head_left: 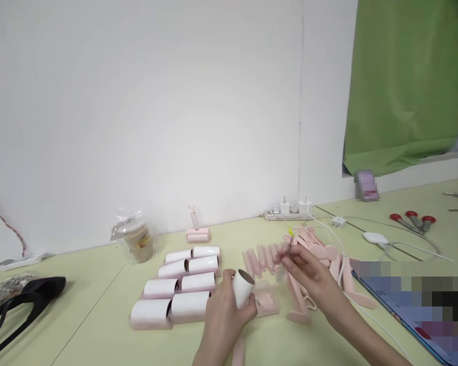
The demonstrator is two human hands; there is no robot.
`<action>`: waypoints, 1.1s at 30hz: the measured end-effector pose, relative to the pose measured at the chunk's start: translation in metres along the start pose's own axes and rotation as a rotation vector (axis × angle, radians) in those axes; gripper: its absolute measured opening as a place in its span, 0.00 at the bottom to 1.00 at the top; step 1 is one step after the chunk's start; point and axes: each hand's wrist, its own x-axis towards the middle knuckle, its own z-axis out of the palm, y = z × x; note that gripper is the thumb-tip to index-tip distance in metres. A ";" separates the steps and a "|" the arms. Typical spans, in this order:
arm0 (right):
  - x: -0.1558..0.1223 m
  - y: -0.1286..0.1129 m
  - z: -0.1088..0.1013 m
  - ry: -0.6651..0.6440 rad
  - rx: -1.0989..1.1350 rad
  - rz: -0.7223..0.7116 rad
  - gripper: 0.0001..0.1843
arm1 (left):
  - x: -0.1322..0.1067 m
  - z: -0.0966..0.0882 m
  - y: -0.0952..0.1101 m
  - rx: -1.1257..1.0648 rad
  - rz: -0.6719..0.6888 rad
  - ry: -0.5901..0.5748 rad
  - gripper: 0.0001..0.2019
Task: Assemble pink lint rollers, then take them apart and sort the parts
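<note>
My left hand (223, 312) is closed around a white paper roll (243, 287) with a brown cardboard core, held just above the pale green table (99, 325). My right hand (309, 274) is to its right, fingers pinched on a small thin piece near the row of pink plastic parts (261, 258); I cannot make out what it pinches. Left of my hands lie several white rolls (183, 284) on pink bases, set in two rows. A pink handle (299, 302) and a pink base piece (267, 300) lie between my hands.
A wrapped drink cup (138, 240) and a finished pink lint roller (197, 231) stand near the white wall. A power strip (288, 213) with chargers, white cables, red-handled tools (414, 219), a black bag (26, 295) at left and a blurred tablet at right.
</note>
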 end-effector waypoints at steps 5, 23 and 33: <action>0.021 -0.011 0.015 -0.041 0.169 -0.042 0.08 | 0.014 0.010 0.005 -0.254 0.227 0.001 0.15; 0.013 0.046 0.037 -0.114 -0.104 -0.014 0.14 | 0.036 -0.006 0.029 -0.676 0.310 0.325 0.23; 0.018 0.018 -0.005 0.279 0.091 0.035 0.15 | 0.024 0.034 -0.001 0.209 0.433 -0.326 0.31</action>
